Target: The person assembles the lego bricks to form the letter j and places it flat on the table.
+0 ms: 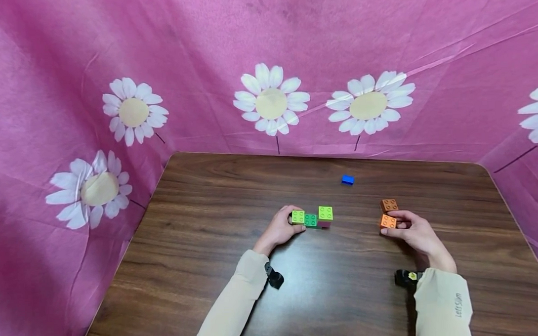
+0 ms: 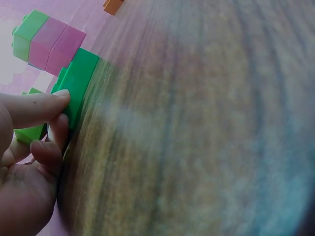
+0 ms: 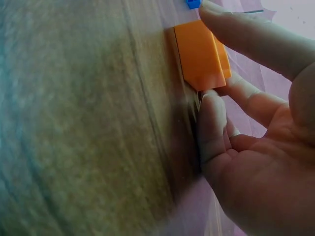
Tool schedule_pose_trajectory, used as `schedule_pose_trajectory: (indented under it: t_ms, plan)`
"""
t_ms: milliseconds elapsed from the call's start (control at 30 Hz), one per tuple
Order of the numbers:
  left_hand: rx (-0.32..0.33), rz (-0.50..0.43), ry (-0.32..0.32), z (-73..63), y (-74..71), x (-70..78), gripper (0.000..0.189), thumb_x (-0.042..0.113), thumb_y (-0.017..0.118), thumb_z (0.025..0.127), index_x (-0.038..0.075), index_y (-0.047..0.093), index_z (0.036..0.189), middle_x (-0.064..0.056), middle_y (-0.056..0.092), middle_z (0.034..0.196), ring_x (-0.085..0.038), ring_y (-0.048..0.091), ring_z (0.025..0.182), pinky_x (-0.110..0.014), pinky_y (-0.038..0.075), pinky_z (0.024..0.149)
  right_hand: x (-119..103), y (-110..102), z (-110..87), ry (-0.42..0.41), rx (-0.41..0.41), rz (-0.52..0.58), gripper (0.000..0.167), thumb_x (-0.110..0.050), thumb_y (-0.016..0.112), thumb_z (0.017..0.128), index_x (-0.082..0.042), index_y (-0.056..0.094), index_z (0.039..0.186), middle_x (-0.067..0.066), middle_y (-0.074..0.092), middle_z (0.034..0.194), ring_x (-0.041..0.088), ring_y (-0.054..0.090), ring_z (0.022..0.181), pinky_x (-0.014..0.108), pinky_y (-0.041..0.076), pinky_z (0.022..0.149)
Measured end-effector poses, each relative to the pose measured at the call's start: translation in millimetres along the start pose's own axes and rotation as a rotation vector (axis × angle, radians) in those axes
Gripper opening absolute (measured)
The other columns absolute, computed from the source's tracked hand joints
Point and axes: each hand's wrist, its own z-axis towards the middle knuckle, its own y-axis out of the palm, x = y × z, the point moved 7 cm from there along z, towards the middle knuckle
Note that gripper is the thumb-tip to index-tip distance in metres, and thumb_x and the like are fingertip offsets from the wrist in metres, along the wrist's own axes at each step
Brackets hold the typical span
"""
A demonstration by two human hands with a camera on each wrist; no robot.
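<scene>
On the left, my left hand holds a joined row of toy building bricks, its thumb along the near side and fingers behind. The row has a lime brick at the hand's end and a dark green brick in the middle. At its right end, a second lime brick tops pink bricks. My right hand pinches an orange brick, thumb at the near side and index finger behind it. Just beyond that stands a brown brick, close to the index fingertip.
A small blue brick lies farther back on the wooden table. Pink cloth with white daisies hangs along the table's back and sides. Dark wrist bands sit at the cuffs of both pale sleeves.
</scene>
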Motion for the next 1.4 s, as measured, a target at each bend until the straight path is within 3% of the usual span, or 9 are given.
schedule_pose_trajectory:
  t_ms: [167, 433, 700, 800, 1033, 1400]
  plan:
    - [-0.001, 0.008, -0.001, 0.7, -0.1, 0.3, 0.04, 0.012, 0.079, 0.078, 0.012, 0.064, 0.115, -0.006, 0.06, 0.109, -0.016, 0.053, 0.094, -0.035, 0.043, 0.089, -1, -1, -1.0, -0.012, 0.017, -0.009, 0.068, -0.032, 0.077, 0.081, 0.003, 0.05, 0.132, 0.016, 0.057, 0.106, 0.007, 0.047, 0.081, 0.021, 0.042, 0.065]
    - [-0.003, 0.015, -0.004, 1.1, 0.1, -0.2, 0.04, 0.013, 0.079, 0.079, 0.012, 0.063, 0.116, -0.006, 0.061, 0.11, -0.017, 0.054, 0.094, -0.036, 0.043, 0.089, -5, -2, -0.8, -0.062, 0.051, -0.026, 0.058, -0.021, 0.079, 0.08, 0.007, 0.055, 0.125, 0.016, 0.062, 0.102, 0.001, 0.049, 0.076, 0.019, 0.042, 0.064]
    - [0.008, 0.022, 0.019, 1.0, -0.7, 2.1, 0.041, 0.011, 0.079, 0.078, 0.01, 0.063, 0.115, -0.007, 0.061, 0.109, -0.018, 0.054, 0.094, -0.036, 0.043, 0.089, -8, -2, 0.6, -0.041, 0.074, -0.086, 0.053, -0.018, 0.077, 0.081, 0.007, 0.056, 0.122, 0.014, 0.053, 0.093, 0.019, 0.046, 0.08, 0.025, 0.035, 0.065]
    - [0.002, 0.017, 0.007, 0.8, 0.0, 1.1, 0.041, 0.012, 0.079, 0.078, 0.011, 0.063, 0.116, -0.007, 0.061, 0.109, -0.017, 0.054, 0.094, -0.035, 0.043, 0.089, -8, -1, 0.4, -0.039, 0.084, -0.098, 0.052, -0.018, 0.077, 0.081, 0.007, 0.057, 0.121, 0.013, 0.052, 0.09, 0.02, 0.046, 0.08, 0.026, 0.034, 0.065]
    - [0.0, 0.017, 0.0, -1.4, 0.8, -0.3, 0.041, 0.012, 0.078, 0.079, 0.011, 0.063, 0.116, -0.007, 0.06, 0.111, -0.017, 0.054, 0.095, -0.036, 0.043, 0.09, -9, 0, -0.1, -0.033, 0.111, -0.099, 0.049, -0.018, 0.076, 0.081, 0.006, 0.059, 0.119, 0.007, 0.052, 0.08, 0.012, 0.045, 0.07, 0.024, 0.035, 0.06]
    - [0.003, 0.015, 0.007, -0.6, 1.4, -0.1, 0.042, 0.01, 0.079, 0.078, 0.01, 0.063, 0.116, -0.008, 0.061, 0.111, -0.017, 0.054, 0.095, -0.036, 0.043, 0.091, -10, -1, -1.6, -0.029, 0.139, -0.082, 0.048, -0.019, 0.076, 0.081, 0.006, 0.059, 0.119, 0.006, 0.052, 0.081, 0.012, 0.044, 0.07, 0.024, 0.034, 0.061]
